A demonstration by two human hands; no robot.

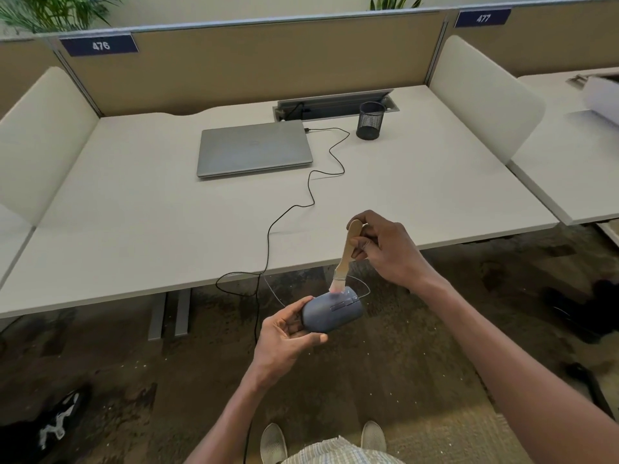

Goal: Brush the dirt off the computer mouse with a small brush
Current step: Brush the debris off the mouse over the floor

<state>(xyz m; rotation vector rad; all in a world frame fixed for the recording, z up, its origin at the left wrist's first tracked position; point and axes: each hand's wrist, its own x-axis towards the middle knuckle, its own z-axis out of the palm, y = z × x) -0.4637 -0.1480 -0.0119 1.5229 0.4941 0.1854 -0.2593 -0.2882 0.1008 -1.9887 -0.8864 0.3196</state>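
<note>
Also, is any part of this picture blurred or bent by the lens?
Head view: the brush bristles smear with motion blur on the mouse; the wide lens bows the desk edges and partition; a white object at the right edge is blurred; light is soft and even, shadows faint.

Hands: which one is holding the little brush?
The right hand pinches the wooden brush, bristles down on the mouse. The left hand only grips the mouse.

I read two numbers, each white on a dark blue plate fixed to the partition: "476" on the left plate [99,45], "477" on the right plate [482,18].
</note>
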